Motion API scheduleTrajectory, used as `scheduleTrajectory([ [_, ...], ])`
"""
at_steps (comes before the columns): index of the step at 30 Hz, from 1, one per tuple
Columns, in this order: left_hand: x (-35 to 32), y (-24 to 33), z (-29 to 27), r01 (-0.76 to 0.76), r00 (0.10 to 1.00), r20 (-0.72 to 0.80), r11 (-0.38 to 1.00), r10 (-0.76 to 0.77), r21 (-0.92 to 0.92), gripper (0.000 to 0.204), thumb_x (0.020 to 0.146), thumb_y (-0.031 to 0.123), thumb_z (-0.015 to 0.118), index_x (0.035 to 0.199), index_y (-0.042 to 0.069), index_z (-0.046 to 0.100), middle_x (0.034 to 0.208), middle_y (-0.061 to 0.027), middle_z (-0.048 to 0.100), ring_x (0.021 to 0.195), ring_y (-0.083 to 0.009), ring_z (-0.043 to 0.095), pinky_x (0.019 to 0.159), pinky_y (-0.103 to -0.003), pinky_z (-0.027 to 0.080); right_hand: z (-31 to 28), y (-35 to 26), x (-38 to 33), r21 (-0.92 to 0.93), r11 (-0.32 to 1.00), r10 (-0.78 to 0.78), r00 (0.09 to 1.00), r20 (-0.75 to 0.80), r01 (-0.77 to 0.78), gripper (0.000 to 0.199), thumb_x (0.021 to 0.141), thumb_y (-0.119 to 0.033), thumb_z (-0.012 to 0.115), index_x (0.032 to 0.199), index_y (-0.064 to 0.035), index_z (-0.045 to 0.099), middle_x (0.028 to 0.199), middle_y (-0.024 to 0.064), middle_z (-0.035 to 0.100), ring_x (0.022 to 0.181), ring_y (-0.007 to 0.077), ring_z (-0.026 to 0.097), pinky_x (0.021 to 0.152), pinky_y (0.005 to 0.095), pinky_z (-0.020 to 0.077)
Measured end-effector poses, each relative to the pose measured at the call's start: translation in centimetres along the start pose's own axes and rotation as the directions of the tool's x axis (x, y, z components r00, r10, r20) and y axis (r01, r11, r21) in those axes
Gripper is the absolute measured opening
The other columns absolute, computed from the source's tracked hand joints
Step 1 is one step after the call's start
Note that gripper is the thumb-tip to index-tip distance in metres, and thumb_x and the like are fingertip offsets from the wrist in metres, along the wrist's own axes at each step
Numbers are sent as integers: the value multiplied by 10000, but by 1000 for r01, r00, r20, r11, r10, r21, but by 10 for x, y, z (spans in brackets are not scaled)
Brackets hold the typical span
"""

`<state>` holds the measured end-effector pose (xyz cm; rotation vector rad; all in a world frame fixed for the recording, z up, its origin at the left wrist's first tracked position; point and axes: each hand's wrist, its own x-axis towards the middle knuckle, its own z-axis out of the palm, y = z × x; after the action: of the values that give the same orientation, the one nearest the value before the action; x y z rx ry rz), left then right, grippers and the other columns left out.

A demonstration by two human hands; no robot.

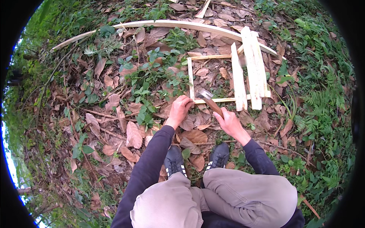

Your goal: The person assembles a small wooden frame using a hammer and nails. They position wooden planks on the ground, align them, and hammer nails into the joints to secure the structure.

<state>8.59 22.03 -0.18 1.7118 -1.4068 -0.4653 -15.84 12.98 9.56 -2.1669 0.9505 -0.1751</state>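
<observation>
A pale wooden frame [213,57] of thin slats lies on leaf-covered ground ahead of me. My left hand [180,108] rests closed on the frame's near left corner, fingers pinched at the slat joint. My right hand [230,121] grips the brown wooden handle of a hammer [208,98], whose metal head sits just above that same corner, close to my left fingers. Wider planks [251,68] lie across the frame's right side. I am squatting, my knees and black shoes [197,157] showing below.
A long curved pale board [152,24] lies beyond the frame. Dry brown leaves, twigs and low green plants [159,76] cover the ground all round. Ferns [323,98] grow at the right.
</observation>
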Motion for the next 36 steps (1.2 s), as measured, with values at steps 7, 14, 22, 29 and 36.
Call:
scheduleTrajectory([
  [7,2,-1,-2,-11,1000,-2,1000,11,-3,145,836,82,804,933,6,728,891,-131,693,831,-334,687,733,-412,550,4,-7,-3,-81,996,-18,999,32,20,275,1037,-227,633,994,17,514,728,258,633,708,470,658,590,525,492],
  [14,1,-2,0,1,1000,-22,1000,-2,-24,147,835,94,812,914,1,729,893,-134,702,831,-334,691,727,-414,545,10,5,-11,-97,993,-78,996,-33,74,283,1045,-248,618,998,6,503,741,273,651,706,468,680,565,529,524],
  [22,3,2,-6,11,999,30,1000,-11,-1,134,849,106,795,890,0,725,860,-131,684,832,-334,674,738,-421,541,6,-5,-6,-119,991,-53,998,20,55,245,1023,-198,644,1014,18,529,752,262,635,727,462,665,588,511,509],
  [29,5,2,-5,-14,1000,7,1000,14,-20,147,843,96,806,883,-8,709,837,-142,659,775,-348,657,694,-428,519,4,-1,-2,-181,983,-9,996,85,24,258,1030,-209,634,999,15,508,735,257,636,715,461,666,579,521,510],
  [36,2,-1,-5,15,999,39,1000,-15,15,126,841,95,800,876,4,720,839,-131,668,808,-335,674,718,-418,539,9,-3,-4,-180,982,-34,996,77,47,282,1045,-243,611,991,8,494,722,263,645,697,471,672,569,529,528],
])
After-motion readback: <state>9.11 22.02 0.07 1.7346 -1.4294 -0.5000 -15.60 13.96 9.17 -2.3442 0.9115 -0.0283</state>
